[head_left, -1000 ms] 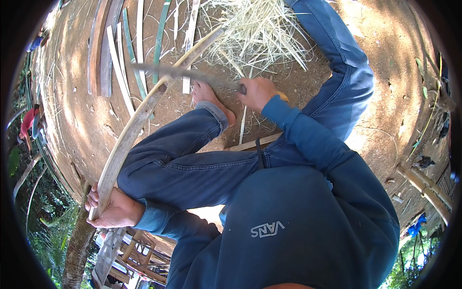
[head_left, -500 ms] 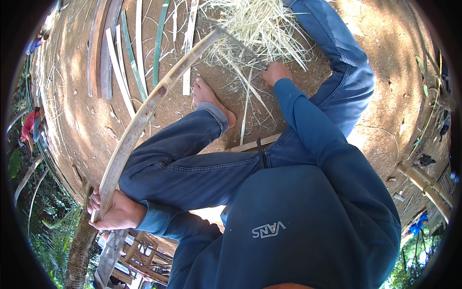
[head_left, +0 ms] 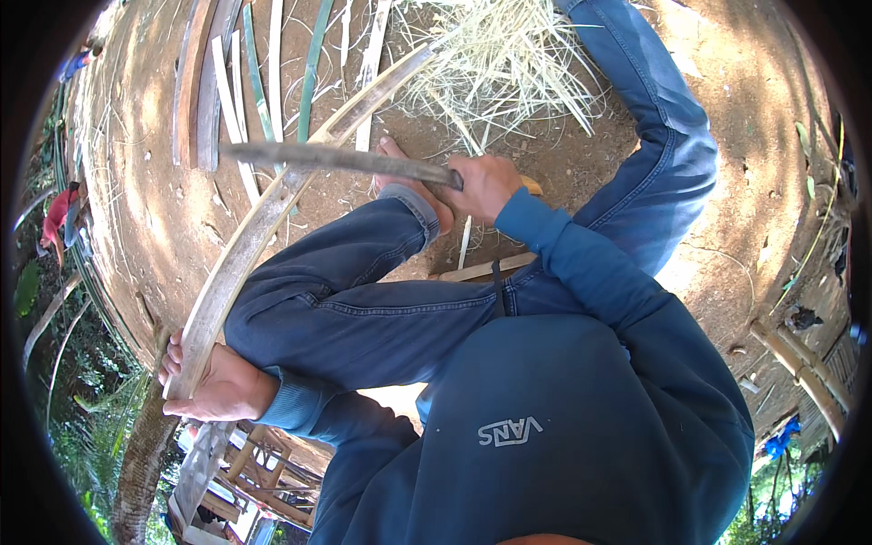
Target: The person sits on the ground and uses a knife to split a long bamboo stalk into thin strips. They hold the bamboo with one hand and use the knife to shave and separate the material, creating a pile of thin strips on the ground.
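My left hand [head_left: 227, 386] is closed round the near end of a long split bamboo strip [head_left: 238, 245], at the lower left. The strip slants up across my bent knee, its pale hollow side facing up, and its far end reaches a heap of shavings. In my right hand [head_left: 490, 186] is a machete [head_left: 354, 162], its fist wrapped round the handle, whose yellowish butt shows behind the hand. The long dark blade points left and passes over the bamboo strip in this view; whether it touches cannot be made out.
A heap of pale bamboo shavings [head_left: 509, 73] lies beyond my bare foot [head_left: 413, 177]. Several green and pale strips [head_left: 315, 68] and brown slats [head_left: 195, 100] rest on the dirt floor at the far left. A person in red [head_left: 60, 218] is at the left edge. Bamboo poles [head_left: 799, 377] lie at the right.
My right hand has drawn nearer, and the machete has swung from the strip's far end to lie crosswise over its middle, pointing left. My left hand still grips the strip.
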Action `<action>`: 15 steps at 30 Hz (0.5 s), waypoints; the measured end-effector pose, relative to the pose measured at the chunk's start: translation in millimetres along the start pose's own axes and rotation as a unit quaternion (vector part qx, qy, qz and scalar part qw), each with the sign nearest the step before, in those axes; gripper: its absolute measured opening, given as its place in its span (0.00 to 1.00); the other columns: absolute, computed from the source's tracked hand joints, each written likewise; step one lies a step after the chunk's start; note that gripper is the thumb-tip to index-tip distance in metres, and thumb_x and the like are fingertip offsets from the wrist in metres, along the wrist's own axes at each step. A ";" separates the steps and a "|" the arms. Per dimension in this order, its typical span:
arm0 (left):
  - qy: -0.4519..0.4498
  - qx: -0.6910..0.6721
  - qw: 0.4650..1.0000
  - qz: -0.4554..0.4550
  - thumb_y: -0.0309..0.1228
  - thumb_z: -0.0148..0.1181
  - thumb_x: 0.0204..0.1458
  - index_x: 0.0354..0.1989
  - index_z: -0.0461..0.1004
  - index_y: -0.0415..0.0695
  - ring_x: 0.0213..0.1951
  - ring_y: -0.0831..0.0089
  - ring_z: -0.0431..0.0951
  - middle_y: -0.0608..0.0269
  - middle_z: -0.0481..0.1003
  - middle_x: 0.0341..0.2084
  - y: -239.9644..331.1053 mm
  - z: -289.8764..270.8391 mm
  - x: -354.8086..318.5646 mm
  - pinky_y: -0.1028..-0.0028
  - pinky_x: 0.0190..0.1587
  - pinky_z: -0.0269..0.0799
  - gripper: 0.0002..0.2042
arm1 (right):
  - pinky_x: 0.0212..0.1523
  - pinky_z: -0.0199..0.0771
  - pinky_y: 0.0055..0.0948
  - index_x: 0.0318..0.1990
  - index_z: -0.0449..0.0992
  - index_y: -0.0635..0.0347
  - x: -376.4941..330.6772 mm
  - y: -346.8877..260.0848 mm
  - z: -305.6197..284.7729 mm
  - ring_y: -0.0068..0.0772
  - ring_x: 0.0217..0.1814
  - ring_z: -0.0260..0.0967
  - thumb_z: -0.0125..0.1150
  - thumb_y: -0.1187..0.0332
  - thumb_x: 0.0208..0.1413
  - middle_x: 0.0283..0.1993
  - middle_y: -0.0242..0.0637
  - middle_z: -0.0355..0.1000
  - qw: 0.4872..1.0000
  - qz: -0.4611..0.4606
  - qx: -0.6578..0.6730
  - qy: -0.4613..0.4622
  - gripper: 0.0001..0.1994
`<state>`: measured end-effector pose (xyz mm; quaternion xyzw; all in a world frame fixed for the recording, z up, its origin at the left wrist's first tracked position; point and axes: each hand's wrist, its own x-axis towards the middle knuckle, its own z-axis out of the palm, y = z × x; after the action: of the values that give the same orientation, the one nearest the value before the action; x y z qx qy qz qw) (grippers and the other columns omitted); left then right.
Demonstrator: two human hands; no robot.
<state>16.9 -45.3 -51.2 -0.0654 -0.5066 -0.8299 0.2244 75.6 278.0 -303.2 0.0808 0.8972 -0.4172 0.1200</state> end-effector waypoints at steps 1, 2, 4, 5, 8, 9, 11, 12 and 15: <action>-0.009 -0.002 1.000 -0.005 0.50 0.40 0.60 0.35 0.64 0.40 0.36 0.61 0.65 0.58 0.65 0.28 1.4 -2.9 0.7 0.57 0.53 0.61 0.21 | 0.32 0.73 0.43 0.30 0.76 0.54 3.6 6.1 0.9 0.49 0.27 0.73 0.60 0.58 0.47 0.23 0.44 0.74 1.000 0.026 0.005 -0.001 0.10; -0.016 -0.004 1.000 -0.004 0.49 0.41 0.60 0.35 0.64 0.40 0.37 0.61 0.65 0.58 0.65 0.28 1.2 -0.2 0.1 0.57 0.53 0.61 0.21 | 0.33 0.74 0.43 0.31 0.77 0.54 8.0 13.7 0.6 0.48 0.28 0.74 0.60 0.58 0.47 0.24 0.46 0.74 0.999 0.051 0.010 -0.001 0.10; -0.032 -0.010 0.999 -0.005 0.47 0.42 0.60 0.37 0.65 0.40 0.37 0.61 0.66 0.58 0.66 0.28 -1.1 4.7 -1.7 0.58 0.54 0.61 0.20 | 0.36 0.74 0.44 0.34 0.78 0.56 18.8 44.5 5.8 0.49 0.31 0.74 0.60 0.58 0.47 0.27 0.49 0.74 0.992 0.123 0.013 0.027 0.12; -0.027 0.002 1.000 0.007 0.48 0.41 0.59 0.38 0.65 0.39 0.37 0.61 0.66 0.58 0.66 0.29 -1.7 3.8 -1.2 0.57 0.54 0.61 0.21 | 0.37 0.74 0.44 0.35 0.78 0.57 23.9 62.4 6.5 0.49 0.33 0.74 0.60 0.58 0.47 0.29 0.51 0.75 0.986 0.159 0.015 0.041 0.13; -0.031 0.004 0.999 0.020 0.49 0.39 0.59 0.44 0.65 0.36 0.39 0.60 0.66 0.56 0.66 0.33 -4.3 13.2 -4.9 0.57 0.55 0.60 0.25 | 0.45 0.73 0.42 0.41 0.79 0.62 38.2 103.4 -4.5 0.51 0.41 0.74 0.60 0.59 0.46 0.37 0.56 0.75 0.957 0.286 0.012 -0.046 0.18; -0.048 -0.020 0.999 0.009 0.50 0.38 0.59 0.46 0.65 0.34 0.40 0.59 0.66 0.55 0.67 0.35 -8.4 24.8 -11.3 0.56 0.56 0.59 0.26 | 0.45 0.73 0.42 0.39 0.79 0.64 37.1 105.4 -3.2 0.52 0.41 0.74 0.60 0.59 0.46 0.37 0.56 0.75 0.957 0.288 0.010 -0.037 0.18; -0.082 -0.029 0.996 0.021 0.52 0.34 0.57 0.54 0.61 0.31 0.44 0.58 0.66 0.50 0.67 0.44 -9.0 35.1 -15.2 0.56 0.57 0.58 0.32 | 0.45 0.72 0.42 0.35 0.80 0.67 33.9 100.1 -4.2 0.54 0.41 0.74 0.60 0.58 0.46 0.37 0.56 0.75 0.957 0.288 0.009 -0.022 0.18; -0.075 -0.035 0.996 0.025 0.52 0.35 0.58 0.55 0.60 0.32 0.44 0.58 0.66 0.49 0.67 0.45 -8.0 35.1 -14.9 0.57 0.57 0.59 0.32 | 0.45 0.72 0.42 0.36 0.80 0.67 34.9 99.3 -2.4 0.54 0.41 0.74 0.60 0.58 0.45 0.37 0.57 0.75 0.957 0.290 0.022 -0.022 0.19; -0.036 -0.019 0.998 0.044 0.51 0.36 0.60 0.56 0.60 0.33 0.44 0.59 0.68 0.49 0.67 0.46 -12.8 38.0 -12.3 0.58 0.56 0.60 0.30 | 0.46 0.72 0.42 0.36 0.79 0.67 36.4 104.0 1.6 0.54 0.41 0.74 0.59 0.56 0.45 0.37 0.57 0.75 0.954 0.296 0.047 -0.016 0.20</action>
<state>17.8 -3.6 -47.5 -0.1214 -0.4951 -0.8259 0.2409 66.4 344.8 -390.4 0.3413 0.8104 -0.4060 0.2489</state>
